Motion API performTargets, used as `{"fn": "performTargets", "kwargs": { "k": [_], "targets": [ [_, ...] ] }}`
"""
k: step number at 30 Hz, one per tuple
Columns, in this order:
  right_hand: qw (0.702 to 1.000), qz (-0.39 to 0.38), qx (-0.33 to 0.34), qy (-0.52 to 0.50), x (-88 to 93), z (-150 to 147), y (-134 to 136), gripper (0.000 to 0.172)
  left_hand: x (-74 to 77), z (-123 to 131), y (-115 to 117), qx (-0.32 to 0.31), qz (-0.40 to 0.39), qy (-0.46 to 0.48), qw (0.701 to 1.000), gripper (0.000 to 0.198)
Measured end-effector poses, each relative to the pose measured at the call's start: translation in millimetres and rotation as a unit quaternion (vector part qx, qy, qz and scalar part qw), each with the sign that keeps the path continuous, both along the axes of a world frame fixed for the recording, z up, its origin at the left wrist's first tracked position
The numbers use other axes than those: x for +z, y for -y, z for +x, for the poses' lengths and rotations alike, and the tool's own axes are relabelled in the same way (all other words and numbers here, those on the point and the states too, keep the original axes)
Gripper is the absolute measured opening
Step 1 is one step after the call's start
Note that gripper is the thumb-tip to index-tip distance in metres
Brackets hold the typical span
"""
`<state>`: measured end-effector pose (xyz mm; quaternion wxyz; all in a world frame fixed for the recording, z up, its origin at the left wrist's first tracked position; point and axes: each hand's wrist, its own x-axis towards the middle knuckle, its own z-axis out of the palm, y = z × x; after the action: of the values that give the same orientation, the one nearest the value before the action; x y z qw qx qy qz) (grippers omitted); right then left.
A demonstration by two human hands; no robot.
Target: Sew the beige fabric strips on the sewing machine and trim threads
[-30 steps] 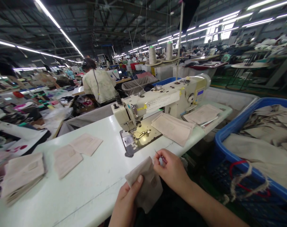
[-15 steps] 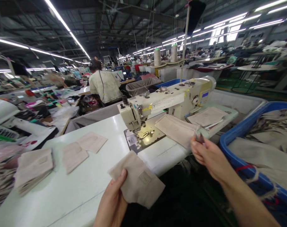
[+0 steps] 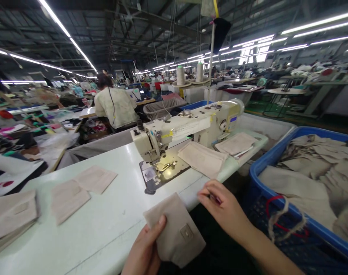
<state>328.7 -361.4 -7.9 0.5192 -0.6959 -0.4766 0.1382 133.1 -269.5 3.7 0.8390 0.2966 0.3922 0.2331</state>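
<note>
My left hand [image 3: 145, 250] grips a beige fabric piece [image 3: 175, 231] with a small sewn patch, held over the front edge of the white sewing table [image 3: 105, 225]. To its right, my right hand [image 3: 221, 206] hovers with fingers pinched together on something small I cannot make out. Behind both hands stands a cream sewing machine [image 3: 185, 130], its needle area lit. A stack of beige pieces [image 3: 202, 158] lies beside the machine's bed, just beyond my right hand.
More beige pieces [image 3: 82, 187] lie on the table at left, with a thick stack [image 3: 10, 214] at far left. A blue bin [image 3: 305, 183] full of fabric stands at right. A person [image 3: 115, 105] sits with their back turned at another station.
My right hand came back from the stack by the machine toward the fabric piece. My left hand still holds that piece, now a little lower and further right.
</note>
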Motion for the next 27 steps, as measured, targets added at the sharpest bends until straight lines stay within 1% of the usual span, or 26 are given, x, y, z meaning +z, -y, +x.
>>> {"fn": "performTargets", "kwargs": {
  "k": [3, 6, 9, 12, 15, 17, 21, 23, 25, 27],
  "targets": [
    [0.998, 0.027, 0.037, -0.038, 6.7, -19, -11, 0.015, -4.4, 1, 2, -0.028, -0.001, 0.029, 0.999, 0.042],
    [0.997, 0.031, 0.049, -0.045, 7.5, -27, -16, 0.012, -7.7, 2, 3, -0.025, 0.007, 0.033, 0.999, 0.046],
    [0.998, 0.028, 0.049, -0.026, 5.1, -29, -18, 0.008, -9.4, 2, 4, -0.022, 0.02, 0.011, 0.999, 0.048],
    [0.999, 0.034, 0.036, 0.02, 2.3, -31, -18, 0.005, -10.5, 3, 4, -0.029, 0.03, 0.005, 0.999, 0.045],
    [0.996, 0.047, 0.025, 0.071, -0.4, -33, -19, 0.011, -11.3, 4, 6, -0.028, 0.043, 0.006, 0.999, 0.037],
    [0.994, 0.05, 0.019, 0.09, -2.1, -34, -20, 0.012, -11.6, 5, 7, -0.025, 0.047, 0.011, 0.999, 0.036],
    [0.997, 0.052, 0.011, 0.055, -4.7, -33, -23, 0.011, -12.5, 3, 6, -0.021, 0.031, 0.006, 0.999, 0.039],
    [0.998, 0.054, -0.012, 0.034, -4.9, -30, -24, 0.012, -12.9, 1, 5, -0.023, 0.018, 0.003, 1.0, 0.039],
    [0.998, 0.054, -0.027, 0.03, -4.2, -27, -24, 0.015, -13.0, 0, 4, -0.025, 0.01, 0.009, 1.0, 0.038],
    [0.998, 0.05, -0.016, 0.029, -2.9, -25, -23, 0.02, -13.0, 0, 3, -0.026, 0.008, 0.021, 0.999, 0.037]
  ]
}}
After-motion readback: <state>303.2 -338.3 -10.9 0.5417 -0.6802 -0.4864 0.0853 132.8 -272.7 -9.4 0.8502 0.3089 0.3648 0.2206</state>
